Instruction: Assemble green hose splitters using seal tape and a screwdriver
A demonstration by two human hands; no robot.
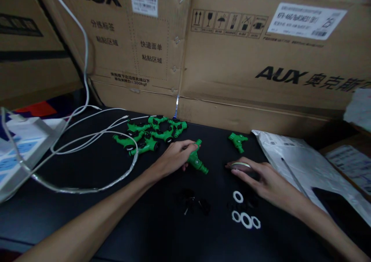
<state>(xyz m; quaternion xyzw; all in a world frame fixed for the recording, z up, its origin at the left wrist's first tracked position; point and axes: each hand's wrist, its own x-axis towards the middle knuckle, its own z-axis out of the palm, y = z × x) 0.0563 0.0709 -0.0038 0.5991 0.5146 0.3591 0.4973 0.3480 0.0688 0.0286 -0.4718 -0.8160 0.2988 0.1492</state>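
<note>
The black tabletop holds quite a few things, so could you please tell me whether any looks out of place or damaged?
Nothing looks spilled or plainly damaged. The white cable stands out, though: it sprawls in loose loops at the left, one reaching the cluster of green fittings, which looks untidy.

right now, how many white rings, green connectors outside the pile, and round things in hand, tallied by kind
White rings: 4
Green connectors outside the pile: 2 (one in the left hand, one lying apart)
Round thing in the right hand: 1
Total: 7
</note>
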